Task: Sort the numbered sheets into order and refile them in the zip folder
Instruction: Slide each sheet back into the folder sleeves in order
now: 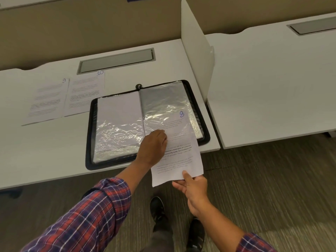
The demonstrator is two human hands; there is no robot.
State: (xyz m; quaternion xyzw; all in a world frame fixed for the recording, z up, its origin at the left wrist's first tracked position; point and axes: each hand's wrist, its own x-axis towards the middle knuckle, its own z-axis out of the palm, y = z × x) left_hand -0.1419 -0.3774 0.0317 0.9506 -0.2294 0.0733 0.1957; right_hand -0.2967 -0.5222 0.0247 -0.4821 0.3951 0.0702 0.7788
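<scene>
Sheet 8 (179, 157) half beyond desk edge (213, 147)

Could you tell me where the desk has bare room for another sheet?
Bare desk lies left of the zip folder, nearer than sheet 9. Crowded at the folder's right: left hand and right hand handle sheet 8.

Right hand (192, 186) pinches sheet 8 (179, 155) (partly sleeved); left hand (154, 144) touches it.

Even overhead light; glare on plastic sleeves (123, 131) — edges warped.
</scene>
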